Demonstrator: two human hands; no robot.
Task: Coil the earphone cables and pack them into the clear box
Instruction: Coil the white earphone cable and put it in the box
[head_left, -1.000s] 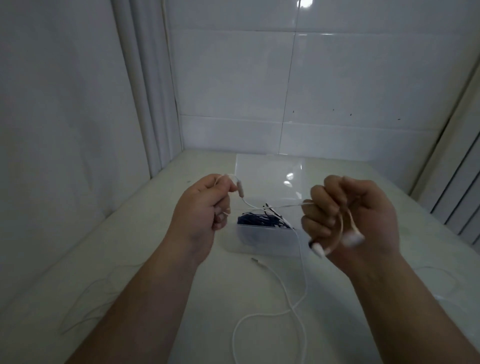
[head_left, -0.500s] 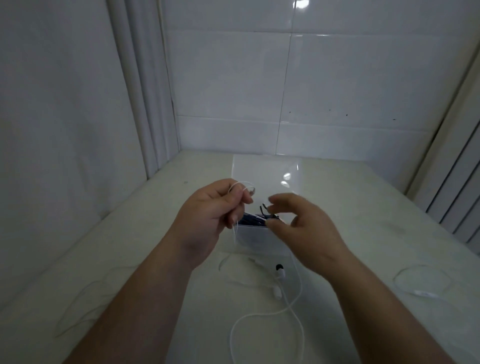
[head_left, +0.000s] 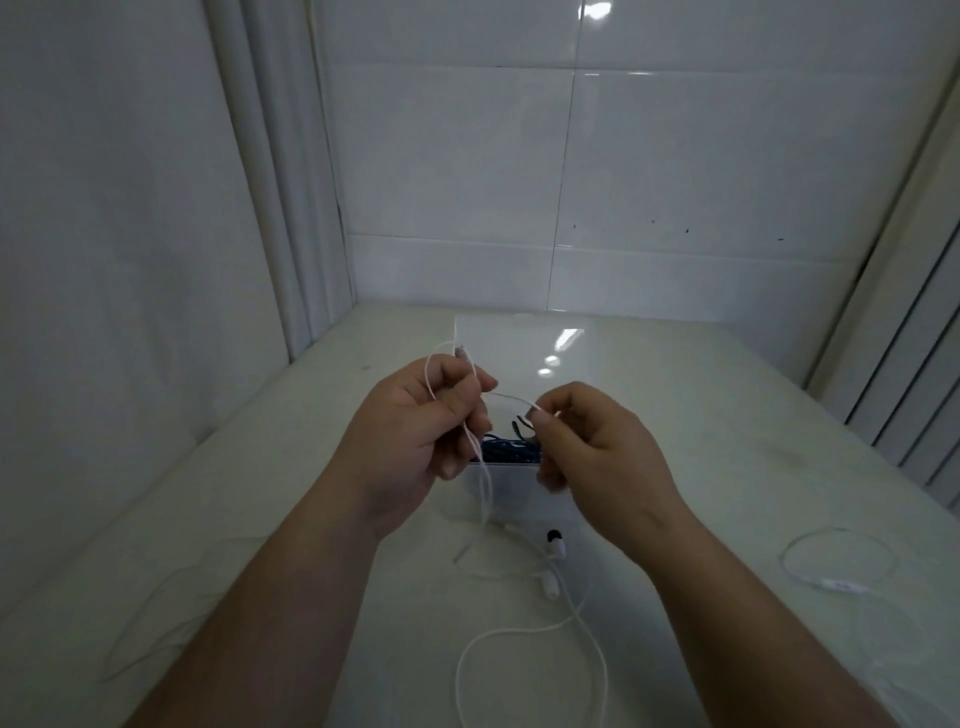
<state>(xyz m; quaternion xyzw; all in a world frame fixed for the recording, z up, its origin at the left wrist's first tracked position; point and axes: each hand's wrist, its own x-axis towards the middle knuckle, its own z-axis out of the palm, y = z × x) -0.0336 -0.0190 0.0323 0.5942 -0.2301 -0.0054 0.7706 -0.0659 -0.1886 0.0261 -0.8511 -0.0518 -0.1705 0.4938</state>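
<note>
My left hand (head_left: 421, 431) grips a loop of the white earphone cable (head_left: 480, 483) in front of the clear box (head_left: 511, 493). My right hand (head_left: 587, 441) pinches the same cable a short way along, close beside the left hand. The rest of the cable hangs down to the table, where its two earbuds (head_left: 555, 543) lie below the box and a long loop trails toward me. The box stands open with its lid (head_left: 519, 353) raised behind; a dark blue cable (head_left: 506, 448) lies inside it.
Another white earphone cable (head_left: 831, 561) lies looped on the table at the right. A faint thin cable (head_left: 150, 634) lies at the left. White walls close in at the left and back, a ribbed panel at the right.
My right hand let the earbuds drop to the table, came in toward my left hand and now pinches the cable. My left hand has kept its grip.
</note>
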